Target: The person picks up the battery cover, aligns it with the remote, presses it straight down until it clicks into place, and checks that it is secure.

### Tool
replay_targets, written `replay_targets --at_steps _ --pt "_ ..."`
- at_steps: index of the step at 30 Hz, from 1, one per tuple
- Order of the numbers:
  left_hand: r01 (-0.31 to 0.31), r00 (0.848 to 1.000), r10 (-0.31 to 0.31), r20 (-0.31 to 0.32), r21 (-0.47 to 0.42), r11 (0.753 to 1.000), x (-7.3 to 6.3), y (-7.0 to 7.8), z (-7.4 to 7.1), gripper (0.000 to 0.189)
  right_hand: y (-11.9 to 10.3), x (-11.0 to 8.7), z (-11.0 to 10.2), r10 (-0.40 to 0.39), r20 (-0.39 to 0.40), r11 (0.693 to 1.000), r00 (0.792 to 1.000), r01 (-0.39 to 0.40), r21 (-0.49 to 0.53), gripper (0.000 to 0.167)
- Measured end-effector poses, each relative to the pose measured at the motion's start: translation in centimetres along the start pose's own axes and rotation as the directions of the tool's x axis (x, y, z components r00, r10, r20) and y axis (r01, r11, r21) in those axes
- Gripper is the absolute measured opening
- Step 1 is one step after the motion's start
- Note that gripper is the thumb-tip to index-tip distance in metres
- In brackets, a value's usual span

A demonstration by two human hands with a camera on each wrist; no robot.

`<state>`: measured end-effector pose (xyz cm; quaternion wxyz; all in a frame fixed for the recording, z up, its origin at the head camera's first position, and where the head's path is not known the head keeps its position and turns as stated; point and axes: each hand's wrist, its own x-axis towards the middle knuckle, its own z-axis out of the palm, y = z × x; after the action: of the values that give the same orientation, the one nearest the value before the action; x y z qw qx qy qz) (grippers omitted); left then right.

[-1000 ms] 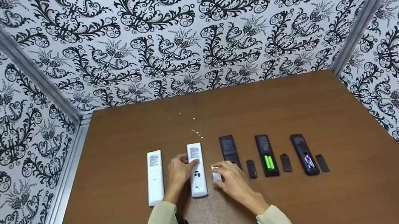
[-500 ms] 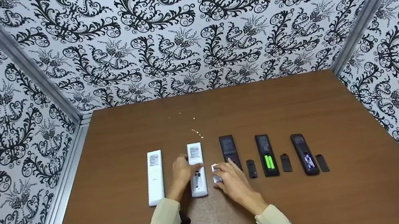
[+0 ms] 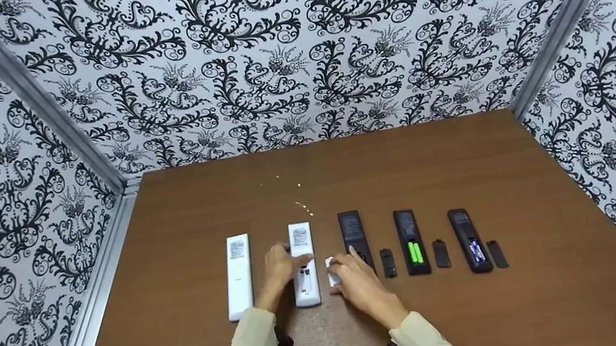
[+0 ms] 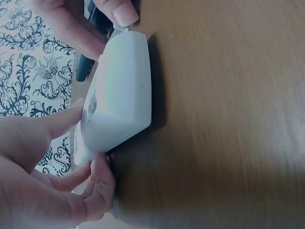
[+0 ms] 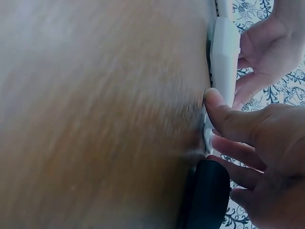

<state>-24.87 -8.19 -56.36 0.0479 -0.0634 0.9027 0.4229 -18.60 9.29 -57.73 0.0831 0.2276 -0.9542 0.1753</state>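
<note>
A white remote control [image 3: 300, 235] lies back side up on the table, its battery compartment uncovered. My left hand [image 3: 281, 267] grips its left side, thumb over the top by the compartment's upper end and fingers at the edge. The same remote [image 4: 124, 81] shows end-on in the left wrist view. Just to its right, my right hand [image 3: 360, 284] holds a small white battery cover [image 3: 331, 276] at the table surface. Thumb and fingers sit at the cover's edges in the right wrist view, and the fingers hide most of it.
Another white remote [image 3: 238, 278] lies to the left, its back closed. To the right are three black remotes: one [image 3: 352, 229] partly behind my right hand, one with green batteries [image 3: 415, 252] and one with purple batteries [image 3: 477, 250]. Loose black covers [image 3: 388, 263] lie among them.
My left thumb has slid down the white remote from the label to the compartment's upper end. The right hand stays at the white cover, its fingers shifting slightly over it.
</note>
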Motion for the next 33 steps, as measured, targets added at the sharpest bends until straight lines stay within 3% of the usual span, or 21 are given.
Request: replay_targets --at_steps 3,9,14,19,27,33 --pt "0.03 0.999 -0.03 0.022 0.027 0.999 0.1 -0.1 0.0 0.043 0.0 0.0 0.1 -0.022 -0.01 1.0 1.0 0.022 -0.018 0.026" --pt "0.022 0.999 -0.025 0.036 0.095 0.995 0.1 -0.1 0.1 0.033 -0.1 0.1 0.5 -0.068 -0.01 0.991 0.998 0.066 -0.116 0.02" --pt "0.039 0.998 -0.042 0.052 0.068 0.997 0.1 -0.1 0.3 0.034 0.1 -0.1 0.3 -0.085 -0.025 0.986 0.996 0.081 -0.147 0.018" --pt "0.047 0.996 -0.052 0.066 0.075 0.996 0.1 -0.2 0.5 0.034 0.0 -0.2 0.0 -0.056 -0.006 0.993 0.998 0.055 -0.101 0.02" --pt "0.076 0.995 -0.083 0.063 0.11 0.991 0.3 0.0 0.1 0.034 -0.1 0.3 -0.2 -0.048 -0.082 0.997 0.995 0.053 0.06 0.016" --pt "0.044 0.999 -0.047 0.022 0.114 0.993 0.5 -0.1 0.0 0.031 -0.1 0.5 -0.5 0.002 -0.069 0.981 0.998 0.012 0.194 0.02"
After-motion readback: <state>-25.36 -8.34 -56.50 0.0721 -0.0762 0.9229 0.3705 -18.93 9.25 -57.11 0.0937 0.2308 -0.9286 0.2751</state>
